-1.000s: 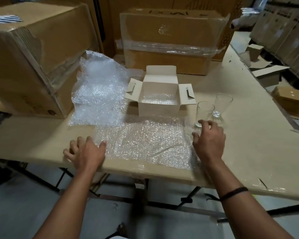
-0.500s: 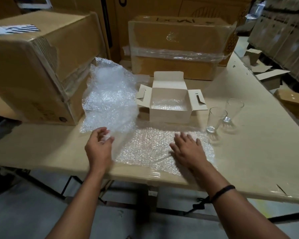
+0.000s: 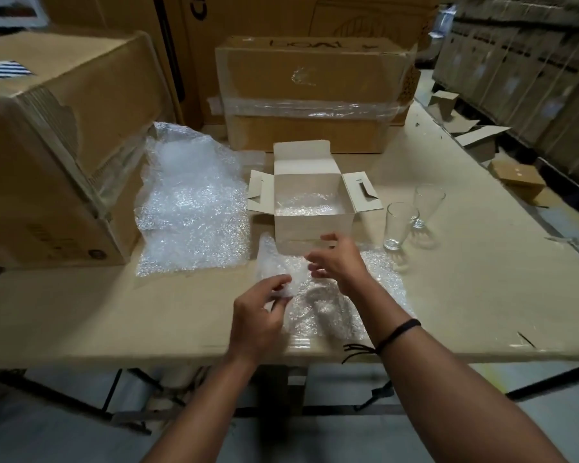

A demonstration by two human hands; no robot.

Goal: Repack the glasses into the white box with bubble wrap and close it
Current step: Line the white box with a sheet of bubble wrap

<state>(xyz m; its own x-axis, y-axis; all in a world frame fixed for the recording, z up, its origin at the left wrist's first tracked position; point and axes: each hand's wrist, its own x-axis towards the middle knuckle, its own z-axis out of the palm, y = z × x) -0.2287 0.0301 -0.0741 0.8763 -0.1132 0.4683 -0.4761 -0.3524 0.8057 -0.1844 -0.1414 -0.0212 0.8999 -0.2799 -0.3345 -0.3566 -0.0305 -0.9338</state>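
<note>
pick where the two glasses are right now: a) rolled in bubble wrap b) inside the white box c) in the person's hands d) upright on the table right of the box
d: the near glass and far glass stand upright on the table, right of the open white box.

We seem to be in a warehouse or packing room. Big cartons [image 3: 57, 155] crowd the back of a cardboard-topped table [image 3: 114, 312], one of them bound in clear film [image 3: 315, 108]. Rows of stacked boxes [image 3: 532, 78] line the right side. Small boxes [image 3: 478, 142] lie open near them, bubble wrap [image 3: 191, 208] is spread beside a white box [image 3: 315, 225], and the floor [image 3: 47, 436] below is bare concrete.
</note>
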